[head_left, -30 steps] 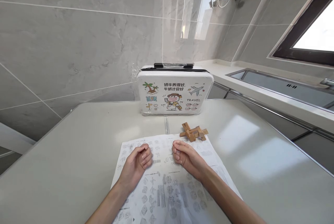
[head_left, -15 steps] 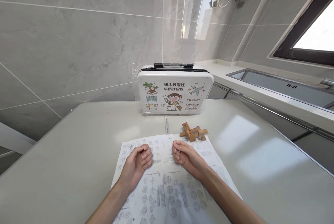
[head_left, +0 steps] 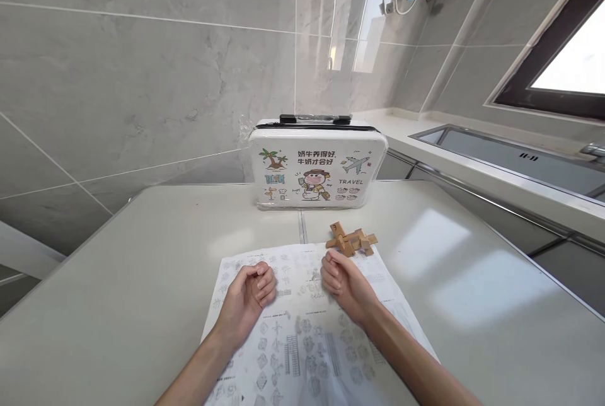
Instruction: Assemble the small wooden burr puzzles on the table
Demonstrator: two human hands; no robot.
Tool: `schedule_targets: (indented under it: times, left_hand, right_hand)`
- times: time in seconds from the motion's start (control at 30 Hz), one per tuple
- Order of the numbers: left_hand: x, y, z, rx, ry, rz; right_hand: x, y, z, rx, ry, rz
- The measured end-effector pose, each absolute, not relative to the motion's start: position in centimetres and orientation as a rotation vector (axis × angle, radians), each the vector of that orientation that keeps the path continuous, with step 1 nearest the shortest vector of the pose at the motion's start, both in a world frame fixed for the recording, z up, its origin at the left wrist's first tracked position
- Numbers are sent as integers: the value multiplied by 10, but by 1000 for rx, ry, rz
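Observation:
My left hand (head_left: 254,292) rests on its side on the printed paper sheet (head_left: 297,305), fingers curled into a loose fist with nothing visible in it. On the right half of the sheet, my right hand (head_left: 345,283) is also curled closed, and no object shows in its fingers. Just beyond the right hand lies a small pile of notched wooden puzzle pieces (head_left: 347,243), partly on the sheet's far right corner. Rows of small line drawings and text cover the sheet. A gap of bare paper separates the two hands.
A white carry case (head_left: 316,169) in clear plastic wrap stands upright at the back of the pale table (head_left: 142,267). Behind it rises a grey tiled wall (head_left: 165,78). To the right is a counter with a sink (head_left: 510,157), below a window (head_left: 571,59).
My right hand has shifted slightly right, closer to the wooden pieces, and its fingers have curled in further. My left hand, the pieces and the case stay where they were.

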State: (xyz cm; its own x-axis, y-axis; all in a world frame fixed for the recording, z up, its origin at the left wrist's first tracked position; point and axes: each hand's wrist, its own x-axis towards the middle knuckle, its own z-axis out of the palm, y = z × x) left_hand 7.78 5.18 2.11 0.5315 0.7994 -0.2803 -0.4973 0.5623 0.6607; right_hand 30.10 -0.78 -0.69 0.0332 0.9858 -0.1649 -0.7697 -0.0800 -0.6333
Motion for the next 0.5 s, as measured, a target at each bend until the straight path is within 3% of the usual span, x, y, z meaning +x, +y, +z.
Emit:
schedule_targets:
  times: [0.5]
  left_hand:
    - [77,52,21,578,624,809]
  right_hand:
    - [347,-5,-17,-361,-26,1389]
